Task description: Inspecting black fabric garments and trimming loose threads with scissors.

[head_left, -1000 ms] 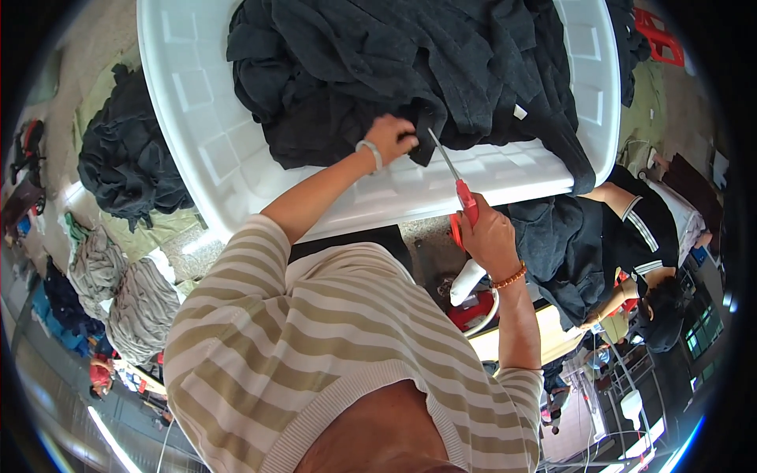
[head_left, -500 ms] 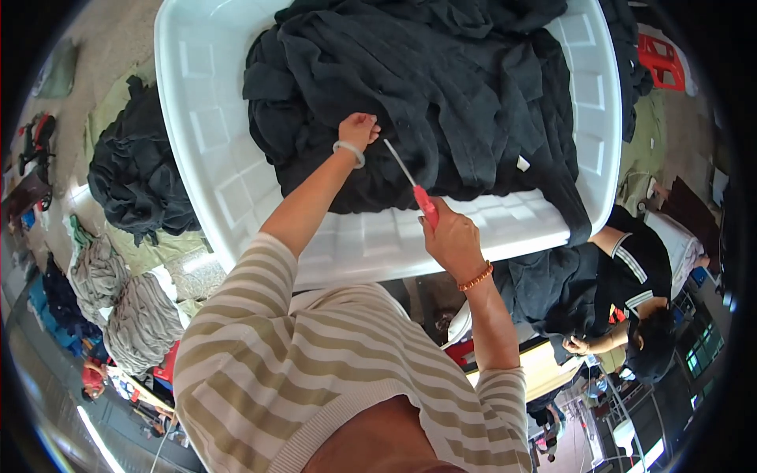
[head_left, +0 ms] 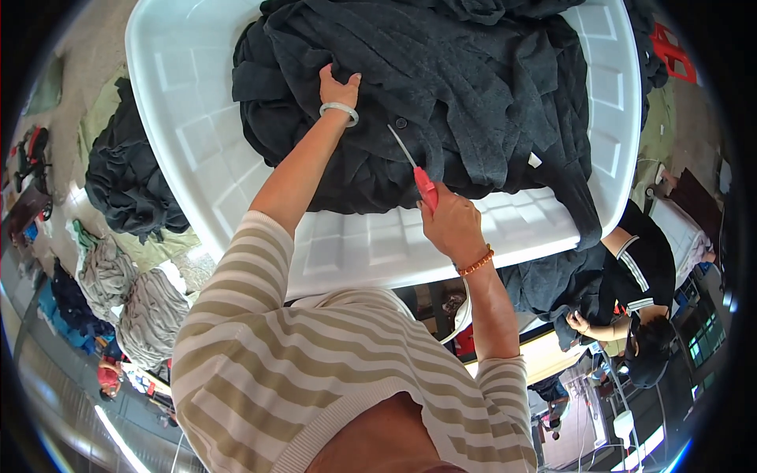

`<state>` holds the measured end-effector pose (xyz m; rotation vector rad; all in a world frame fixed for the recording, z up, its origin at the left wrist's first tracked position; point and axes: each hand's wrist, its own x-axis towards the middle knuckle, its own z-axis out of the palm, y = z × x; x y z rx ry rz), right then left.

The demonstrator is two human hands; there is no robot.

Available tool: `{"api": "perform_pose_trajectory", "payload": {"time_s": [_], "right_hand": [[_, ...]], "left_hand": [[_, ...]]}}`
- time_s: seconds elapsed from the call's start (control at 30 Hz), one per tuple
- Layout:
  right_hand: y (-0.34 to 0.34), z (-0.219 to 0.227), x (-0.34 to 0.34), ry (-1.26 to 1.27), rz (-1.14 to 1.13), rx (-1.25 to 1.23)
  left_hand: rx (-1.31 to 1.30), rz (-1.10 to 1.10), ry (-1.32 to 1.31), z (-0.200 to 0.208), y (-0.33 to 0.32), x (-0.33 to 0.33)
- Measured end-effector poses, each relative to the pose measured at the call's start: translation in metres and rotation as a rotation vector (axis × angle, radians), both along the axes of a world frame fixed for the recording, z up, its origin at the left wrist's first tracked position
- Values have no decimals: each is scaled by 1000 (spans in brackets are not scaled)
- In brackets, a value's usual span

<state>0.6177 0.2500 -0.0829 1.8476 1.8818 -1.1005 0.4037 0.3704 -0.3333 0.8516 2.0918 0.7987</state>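
A heap of black cloth garments (head_left: 473,94) fills a white plastic tub (head_left: 185,158). My left hand (head_left: 339,91), with a pale bangle at the wrist, lies on the cloth with thumb and a finger spread apart. The other fingertips are hard to see against the garment. In my right hand (head_left: 455,225) is a red-handled tool (head_left: 425,188) with a long thin metal shaft, closed in the fingers. Its tip points up and left over the cloth, close to a dark round button (head_left: 401,123). A small white tag (head_left: 535,160) shows on the heap's right side.
Left of the tub lie a black cloth pile (head_left: 134,169) and grey garments (head_left: 150,315) on the floor. A co-worker in black (head_left: 643,268) handles dark cloth (head_left: 552,280) at the lower right. A red plastic stool (head_left: 672,54) stands at the far right.
My left hand has moved up and left across the cloth, and its fingers have spread from a closed pinch. The button has come into view. The red-handled tool has barely moved.
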Motion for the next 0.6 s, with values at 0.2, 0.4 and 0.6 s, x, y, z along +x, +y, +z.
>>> {"api": "perform_pose_trajectory", "payload": {"time_s": [0.2,0.4,0.6], "right_hand": [[-2,-10,13,-34,-2,-106],[-22,3,30,-127,-11,-128],[-33,-8,14,133,-25,84]], "left_hand": [[-39,-44,-224,-22,-19,-33],[102,-140,-110,-13,-18,-34],[57,6,247,9,-5,-37]]}}
